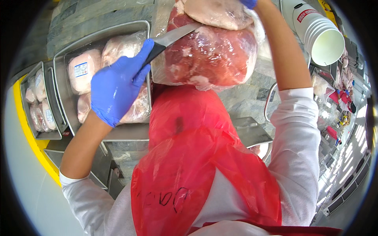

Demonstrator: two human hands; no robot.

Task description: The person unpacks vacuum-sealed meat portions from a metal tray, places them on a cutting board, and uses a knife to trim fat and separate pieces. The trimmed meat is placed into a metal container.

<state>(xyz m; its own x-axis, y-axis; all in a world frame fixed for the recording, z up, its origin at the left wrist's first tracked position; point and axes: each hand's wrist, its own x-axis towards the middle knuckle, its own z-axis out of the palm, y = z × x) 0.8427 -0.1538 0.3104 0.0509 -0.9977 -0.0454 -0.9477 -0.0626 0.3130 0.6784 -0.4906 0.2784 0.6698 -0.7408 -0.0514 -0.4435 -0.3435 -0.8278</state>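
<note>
Left glove: ours is thin, smooth, blue-violet, wrinkled at the cuff.
Right glove: we show just a blue-violet edge.
Sleeves: ours are white, ending short of the wrists.
Apron: we wear creased, translucent red plastic, bearing black handwriting.
Shirt: ours is white.

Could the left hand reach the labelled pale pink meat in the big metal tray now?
Probably yes, to touch: the blue-gloved left hand is close, and nothing seems to lie on the pale pink, white-labelled meat. Grasping looks awkward with that hand holding the black-handled steel knife.
</note>
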